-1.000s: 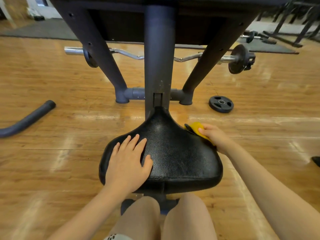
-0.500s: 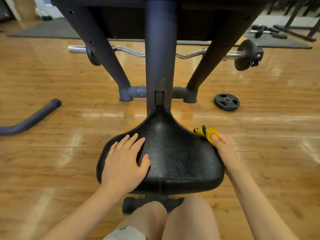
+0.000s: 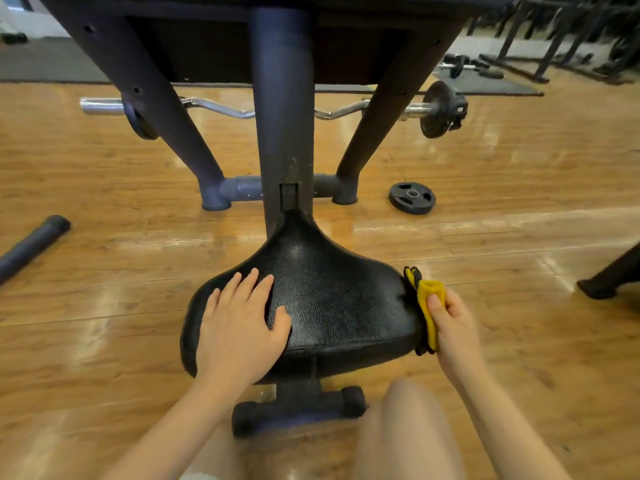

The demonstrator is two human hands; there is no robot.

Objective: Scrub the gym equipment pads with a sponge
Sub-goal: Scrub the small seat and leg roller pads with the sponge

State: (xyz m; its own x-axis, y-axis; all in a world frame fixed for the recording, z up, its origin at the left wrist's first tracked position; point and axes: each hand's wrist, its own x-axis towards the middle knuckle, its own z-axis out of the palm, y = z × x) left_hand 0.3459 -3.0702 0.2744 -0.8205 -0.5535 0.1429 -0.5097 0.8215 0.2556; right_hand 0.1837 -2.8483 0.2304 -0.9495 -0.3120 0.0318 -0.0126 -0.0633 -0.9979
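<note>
A black padded seat (image 3: 332,299) sits at the centre on a dark metal frame. My left hand (image 3: 239,323) lies flat on the seat's left half, fingers straight and spread. My right hand (image 3: 453,327) grips a yellow sponge with a black side (image 3: 427,306) and holds it against the seat's right edge. The sponge is folded, and its lower end reaches the seat's front right corner.
The frame's central post (image 3: 282,109) and two angled legs rise behind the seat. A curl bar with a plate (image 3: 441,109) lies on the wooden floor beyond. A loose weight plate (image 3: 412,197) lies right of the frame. A dark tube (image 3: 33,244) lies at left. My knees are below the seat.
My right hand has slid the sponge along the seat's right edge toward me, from the upper right curve down to the side. My left hand stays flat on the seat.
</note>
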